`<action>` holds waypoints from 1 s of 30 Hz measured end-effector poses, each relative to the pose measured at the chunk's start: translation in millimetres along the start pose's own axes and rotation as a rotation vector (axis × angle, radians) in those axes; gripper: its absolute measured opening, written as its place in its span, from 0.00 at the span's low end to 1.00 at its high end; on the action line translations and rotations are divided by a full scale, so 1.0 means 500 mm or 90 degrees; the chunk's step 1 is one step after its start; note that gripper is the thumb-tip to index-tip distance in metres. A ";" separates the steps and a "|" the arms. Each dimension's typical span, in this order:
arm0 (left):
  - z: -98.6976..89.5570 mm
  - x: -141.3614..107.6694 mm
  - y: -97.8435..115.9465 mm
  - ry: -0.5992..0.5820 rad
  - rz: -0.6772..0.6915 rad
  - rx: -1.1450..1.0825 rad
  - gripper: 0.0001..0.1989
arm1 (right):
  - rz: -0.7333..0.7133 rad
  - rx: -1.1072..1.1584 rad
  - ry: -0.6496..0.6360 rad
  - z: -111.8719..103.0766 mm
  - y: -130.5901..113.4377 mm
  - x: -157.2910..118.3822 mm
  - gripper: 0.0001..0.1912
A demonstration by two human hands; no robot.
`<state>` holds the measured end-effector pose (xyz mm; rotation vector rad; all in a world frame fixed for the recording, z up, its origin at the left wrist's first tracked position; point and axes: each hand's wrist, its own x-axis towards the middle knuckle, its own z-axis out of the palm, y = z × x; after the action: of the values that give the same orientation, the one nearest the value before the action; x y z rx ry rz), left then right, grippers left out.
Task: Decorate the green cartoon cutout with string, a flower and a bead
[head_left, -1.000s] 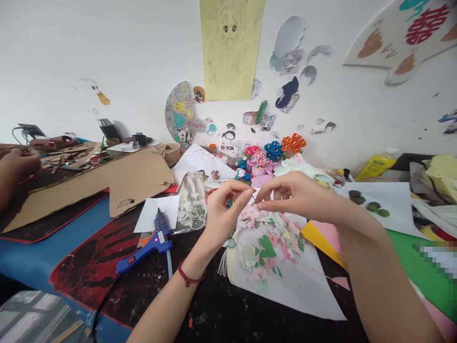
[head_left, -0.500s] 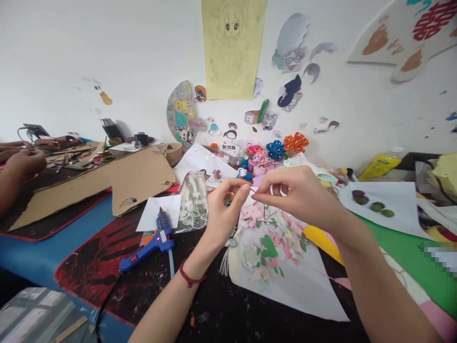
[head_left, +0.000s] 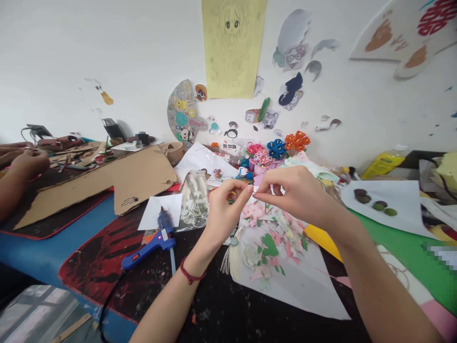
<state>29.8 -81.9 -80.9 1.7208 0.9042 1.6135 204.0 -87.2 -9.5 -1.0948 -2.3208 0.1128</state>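
My left hand (head_left: 227, 206) and my right hand (head_left: 291, 190) are raised at the centre, fingertips almost touching, each closed in a pinch. Between them runs a thin brownish strand, mostly covered by the fingers; its exact kind cannot be made out. Below the hands lies a white sheet (head_left: 293, 290) strewn with pink, white and green petal and leaf scraps (head_left: 270, 245). A pale tassel (head_left: 233, 255) hangs at the sheet's left edge, near my left wrist. To the left, a blue glue gun (head_left: 152, 250) rests with its nozzle over a white card (head_left: 146, 214).
Cardboard pieces (head_left: 93, 186) cover the left side, where another person's hand (head_left: 30, 164) works. At the back stand pink, blue and orange craft flowers (head_left: 276, 150). A clear bag (head_left: 194, 200) lies behind the glue gun. On the right are a paper with green-brown discs (head_left: 400, 224) and a yellow bottle (head_left: 383, 164).
Both hands keep their pinch, with the fingertips nearly in the same place. The strand between them shows less than before. The whole view has shifted slightly.
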 end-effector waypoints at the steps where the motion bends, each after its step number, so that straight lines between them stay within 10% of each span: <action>1: 0.000 0.000 -0.001 -0.005 0.002 -0.002 0.11 | 0.001 0.000 -0.003 -0.001 0.001 0.000 0.09; 30: 0.001 -0.005 0.004 -0.043 0.031 -0.070 0.08 | 0.104 0.410 -0.170 -0.006 0.040 0.011 0.13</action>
<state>30.6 -85.3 -80.7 1.7225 0.7337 1.5945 216.3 -70.3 -10.5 -0.9609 -2.1555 1.0442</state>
